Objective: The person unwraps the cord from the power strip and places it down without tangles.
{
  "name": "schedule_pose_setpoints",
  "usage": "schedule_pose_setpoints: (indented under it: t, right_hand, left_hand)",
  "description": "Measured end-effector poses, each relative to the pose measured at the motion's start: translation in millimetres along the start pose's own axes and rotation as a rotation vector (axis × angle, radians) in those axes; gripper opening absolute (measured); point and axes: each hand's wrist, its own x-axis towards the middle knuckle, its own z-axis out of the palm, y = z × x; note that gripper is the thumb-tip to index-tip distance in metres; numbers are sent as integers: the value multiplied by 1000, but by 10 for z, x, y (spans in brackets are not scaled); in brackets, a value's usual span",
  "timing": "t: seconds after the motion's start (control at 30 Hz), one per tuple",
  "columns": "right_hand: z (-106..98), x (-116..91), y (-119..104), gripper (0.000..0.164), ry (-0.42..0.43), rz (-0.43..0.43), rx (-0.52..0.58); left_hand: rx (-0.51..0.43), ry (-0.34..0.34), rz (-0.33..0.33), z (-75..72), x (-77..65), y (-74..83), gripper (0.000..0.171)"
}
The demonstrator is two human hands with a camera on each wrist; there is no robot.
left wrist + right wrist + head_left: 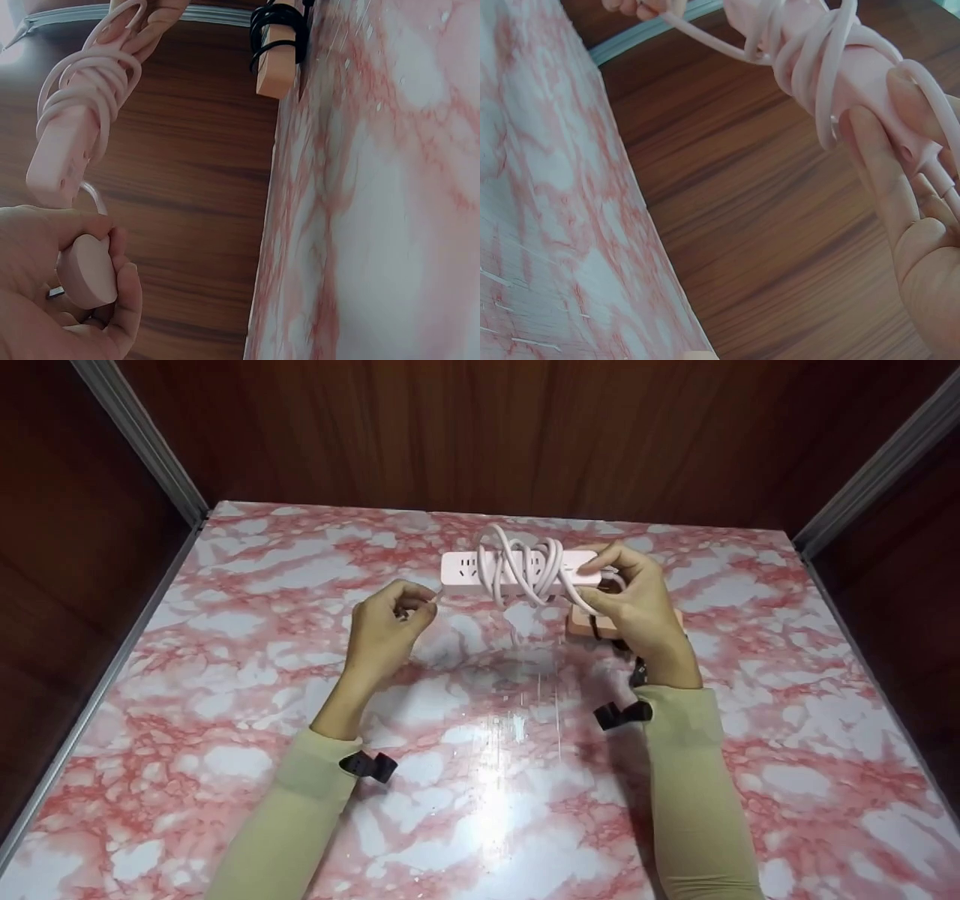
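A pale pink power strip (460, 569) is held up above the table, its pink cord (512, 562) wound in several loose loops round the middle. My right hand (637, 604) grips the strip's right end, where the cord comes out, with fingers on one side and thumb on the other. To the left, my left hand (386, 622) holds the cord's pink plug (88, 271) in curled fingers; metal prongs (55, 292) show beside it in the left wrist view. A short stretch of cord (712, 43) runs from the loops to this hand.
Behind the right hand, a peach-coloured block (579, 624) with a black cord (279, 30) wound round it lies on the red-and-white marbled table (247, 675). Dark wood panels (480, 435) stand at the back and both sides. Each sleeve carries a black strap (367, 766).
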Motion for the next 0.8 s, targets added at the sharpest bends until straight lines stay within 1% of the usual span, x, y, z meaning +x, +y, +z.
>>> schedule_pose_setpoints:
  t: [0.23,0.4,0.6,0.8]
  right_hand:
    - [-12,4,21,24,-33,26,4]
    - [-8,3,40,25,-51,35,-9]
    - [-2,6,79,26,-52,61,-25]
    - [46,27,110,26,-38,54,-32]
  left_hand:
    - [41,78,51,-65,41,-16,12]
    - [65,127,70,-93,67,-8,13]
    - [76,171,98,-154,73,-1,16]
    - [86,219,140,-236,74,57,20]
